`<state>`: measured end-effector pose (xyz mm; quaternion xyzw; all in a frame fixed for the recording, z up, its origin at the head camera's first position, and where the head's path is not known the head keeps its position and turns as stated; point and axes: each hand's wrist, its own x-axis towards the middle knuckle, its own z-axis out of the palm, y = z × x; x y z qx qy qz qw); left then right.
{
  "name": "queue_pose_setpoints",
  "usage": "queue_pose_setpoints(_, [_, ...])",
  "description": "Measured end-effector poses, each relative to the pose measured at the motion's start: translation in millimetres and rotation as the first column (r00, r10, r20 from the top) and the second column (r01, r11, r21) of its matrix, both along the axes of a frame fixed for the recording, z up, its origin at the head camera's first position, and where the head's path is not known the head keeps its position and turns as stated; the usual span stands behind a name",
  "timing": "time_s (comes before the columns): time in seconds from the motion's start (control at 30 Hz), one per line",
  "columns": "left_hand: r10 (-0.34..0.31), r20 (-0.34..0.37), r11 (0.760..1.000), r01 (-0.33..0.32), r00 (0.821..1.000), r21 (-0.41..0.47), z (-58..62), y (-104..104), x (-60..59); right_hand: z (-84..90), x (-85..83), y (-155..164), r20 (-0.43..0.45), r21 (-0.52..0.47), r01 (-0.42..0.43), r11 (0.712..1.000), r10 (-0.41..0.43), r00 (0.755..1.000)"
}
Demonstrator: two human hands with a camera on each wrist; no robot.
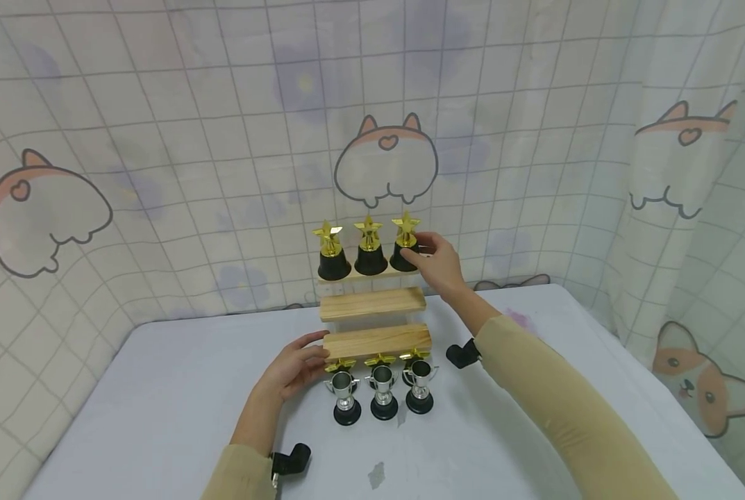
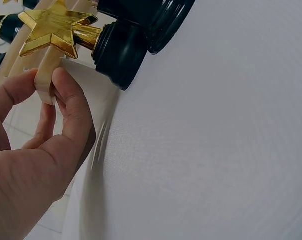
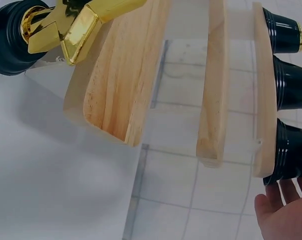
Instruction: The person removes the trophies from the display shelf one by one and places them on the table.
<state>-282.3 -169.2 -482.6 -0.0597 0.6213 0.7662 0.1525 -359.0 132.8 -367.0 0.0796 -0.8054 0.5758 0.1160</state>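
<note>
Head view, left to right: the left hand [image 1: 297,367] pinches the left end of the bottom wooden step [image 1: 377,342] of a three-tier shelf [image 1: 373,303] on the white surface [image 1: 160,403]. Three silver cup trophies [image 1: 382,391] stand before it. Three gold star trophies [image 1: 368,246] fill the top step; the right hand [image 1: 437,262] curls around the rightmost star trophy [image 1: 405,243].

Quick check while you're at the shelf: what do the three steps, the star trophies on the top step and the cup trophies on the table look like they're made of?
The steps look like pale unfinished wood with visible grain, on clear side panels, probably acrylic. The star trophies have mirror-glossy gold stars on glossy black bases, likely metallised plastic rather than metal. The cup trophies look chrome-silver, probably plated plastic too. The right hand touches the rightmost star trophy's base.
</note>
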Motion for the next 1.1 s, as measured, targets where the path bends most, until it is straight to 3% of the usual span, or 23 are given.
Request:
queue_pose_setpoints(0.43, [-0.004, -0.004, 1.000, 0.005, 1.000, 0.005, 0.4, 2, -1.1, 2.4, -2.8, 0, 0.003, 0.039, 0.008, 0.999, -0.008, 1.000])
queue_pose_setpoints(0.8, [-0.004, -0.010, 1.000, 0.004, 1.000, -0.001, 1.2, 1, -0.5, -4.1, -1.9, 8, -0.034, -0.015, -0.002, 1.000, 0.002, 0.999])
queue_pose_setpoints(1.1, [0.007, -0.003, 1.000, -0.007, 1.000, -0.007, -0.6, 0, 0.6, -6.0, 7.1, 11, -0.014, -0.042, -0.023, 0.999, 0.023, 1.000])
